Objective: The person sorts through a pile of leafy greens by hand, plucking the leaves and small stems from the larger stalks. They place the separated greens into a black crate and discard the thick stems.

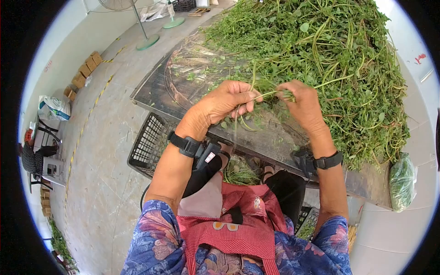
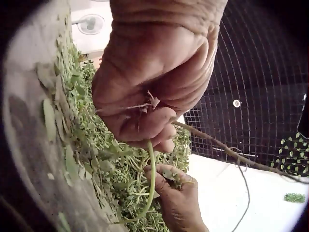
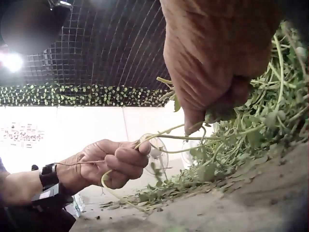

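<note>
My left hand [image 1: 228,101] pinches thin plant stems [image 3: 161,132] between thumb and curled fingers, over the front part of the dark table [image 1: 279,143]. A green stem [image 2: 153,179] droops below that hand in the left wrist view, and a thin brown root [image 2: 219,144] trails off beside it. To its right, my right hand [image 1: 303,104] grips the leafy end of the stems, with small leaves [image 2: 175,179] showing at its fingers. The stems span the short gap between both hands. Behind them rises a large heap of leafy green plants [image 1: 316,50].
A black plastic crate [image 1: 147,143] stands below the table's left edge. Cut greens [image 1: 240,172] lie beneath the table near the feet. A clear bag of greens [image 1: 403,183] sits at the right corner. Cardboard boxes [image 1: 85,70] and a fan base [image 1: 147,42] stand on the floor.
</note>
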The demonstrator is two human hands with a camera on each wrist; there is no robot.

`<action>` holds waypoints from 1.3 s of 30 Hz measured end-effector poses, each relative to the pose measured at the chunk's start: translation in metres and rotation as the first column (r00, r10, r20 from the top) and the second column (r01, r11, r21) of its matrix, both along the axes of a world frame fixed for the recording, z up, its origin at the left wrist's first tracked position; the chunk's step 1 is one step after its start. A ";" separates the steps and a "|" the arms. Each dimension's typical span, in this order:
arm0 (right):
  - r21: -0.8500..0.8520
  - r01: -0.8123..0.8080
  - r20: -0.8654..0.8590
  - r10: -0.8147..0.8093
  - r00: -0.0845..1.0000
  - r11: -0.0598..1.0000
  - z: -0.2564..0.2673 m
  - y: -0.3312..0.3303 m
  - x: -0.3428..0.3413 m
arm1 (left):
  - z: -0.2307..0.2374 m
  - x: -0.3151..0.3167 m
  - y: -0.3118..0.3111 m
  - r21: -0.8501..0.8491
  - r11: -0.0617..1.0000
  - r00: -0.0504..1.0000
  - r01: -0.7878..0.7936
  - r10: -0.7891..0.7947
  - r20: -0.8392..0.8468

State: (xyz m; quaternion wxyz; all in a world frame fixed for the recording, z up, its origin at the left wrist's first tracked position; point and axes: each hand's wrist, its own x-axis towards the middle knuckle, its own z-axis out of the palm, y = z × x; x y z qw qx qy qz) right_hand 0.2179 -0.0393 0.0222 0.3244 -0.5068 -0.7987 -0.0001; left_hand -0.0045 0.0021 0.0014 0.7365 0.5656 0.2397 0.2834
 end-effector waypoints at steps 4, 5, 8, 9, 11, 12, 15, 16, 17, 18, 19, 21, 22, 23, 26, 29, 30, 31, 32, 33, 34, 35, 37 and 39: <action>-0.026 0.066 0.134 -0.062 0.989 0.997 0.000 -0.004 0.015 | 0.002 0.000 0.000 -0.016 1.000 0.999 -0.022 0.021 -0.045; -0.027 0.068 0.133 -0.064 0.989 0.997 0.000 -0.004 0.015 | 0.004 0.000 -0.001 -0.020 0.999 0.998 -0.025 0.024 -0.060; 0.001 0.124 0.197 -0.122 0.973 0.992 0.003 -0.006 0.014 | 0.007 -0.001 -0.003 0.006 0.999 0.997 0.041 -0.040 -0.060; 0.031 0.124 0.177 -0.128 0.976 0.992 0.004 -0.007 0.012 | 0.008 -0.001 -0.004 0.008 0.999 0.997 0.043 -0.043 -0.062; 0.064 0.129 0.152 -0.137 0.979 0.990 0.013 -0.014 0.010 | 0.011 -0.002 -0.004 -0.028 0.998 0.997 0.060 -0.062 -0.052; 0.110 0.126 0.060 -0.133 0.989 0.986 0.023 -0.025 0.007 | 0.012 -0.004 -0.002 -0.023 0.998 0.997 0.058 -0.059 -0.051; 0.093 0.112 0.058 -0.117 0.991 0.989 0.019 -0.026 0.016 | 0.006 -0.006 0.001 -0.051 0.998 0.994 0.024 -0.018 0.107; 0.052 0.111 0.138 -0.117 0.983 0.992 0.014 -0.024 0.023 | 0.005 -0.004 0.000 -0.051 0.998 0.994 0.031 -0.026 0.104; -0.043 0.139 0.189 -0.129 0.973 0.989 0.008 -0.024 0.025 | 0.005 0.000 -0.003 -0.127 0.991 0.988 0.035 -0.015 0.153; -0.038 0.137 0.191 -0.127 0.973 0.990 0.002 -0.024 0.026 | 0.006 0.002 -0.004 -0.203 0.978 0.979 0.037 0.005 0.203; -0.066 0.117 0.143 -0.107 0.984 0.991 -0.004 -0.024 0.025 | 0.006 0.004 -0.004 -0.203 0.979 0.979 0.031 0.011 0.206; -0.102 0.094 0.092 -0.084 0.992 0.990 -0.009 -0.024 0.024 | 0.004 0.006 -0.003 -0.247 0.959 0.948 0.138 -0.056 0.312; -0.173 0.071 0.070 -0.060 0.996 0.982 -0.009 -0.024 0.025 | 0.005 0.008 -0.002 -0.263 0.945 0.927 0.197 -0.092 0.363; -0.241 0.049 0.046 -0.040 0.998 0.969 -0.008 -0.024 0.025 | 0.005 0.009 0.000 -0.271 0.906 0.874 0.326 -0.179 0.452; -0.323 0.052 -0.040 -0.069 0.997 0.945 0.000 -0.027 0.019 | 0.008 0.013 -0.006 -0.190 0.955 0.896 0.227 -0.128 0.425; -0.344 0.085 -0.139 -0.140 0.980 0.935 0.003 -0.029 0.016 | 0.005 0.015 -0.006 -0.102 0.984 0.916 0.147 -0.096 0.390; -0.349 0.087 -0.140 -0.144 0.980 0.933 0.003 -0.026 0.020 | 0.005 0.014 -0.004 -0.107 0.983 0.916 0.150 -0.098 0.389; -0.361 0.045 -0.334 -0.174 0.926 0.931 0.004 -0.022 0.030 | 0.005 0.012 -0.001 -0.110 0.989 0.918 0.101 -0.050 0.393; -0.369 0.005 -0.513 -0.208 0.833 0.929 0.002 -0.024 0.039 | 0.004 0.010 0.000 -0.119 0.991 0.918 0.054 -0.002 0.396; -0.377 0.015 -0.512 -0.222 0.830 0.926 0.004 -0.030 0.047 | 0.008 0.010 -0.002 -0.104 0.994 0.929 -0.020 0.058 0.367; -0.421 -0.045 -0.671 -0.278 0.688 0.906 0.010 -0.035 0.054 | 0.006 0.010 0.001 -0.106 0.994 0.929 -0.009 0.048 0.368; -0.448 -0.114 -0.792 -0.334 0.512 0.887 0.014 -0.040 0.061 | 0.003 0.009 0.004 -0.022 0.997 0.951 -0.080 0.083 0.299; -0.443 -0.102 -0.840 -0.373 0.393 0.891 0.016 -0.056 0.074 | 0.002 0.007 0.007 0.142 0.980 0.981 -0.142 0.120 0.153; -0.414 -0.054 -0.891 -0.392 0.230 0.909 0.017 -0.077 0.082 | 0.005 0.010 0.003 0.208 0.959 0.975 -0.194 0.166 0.147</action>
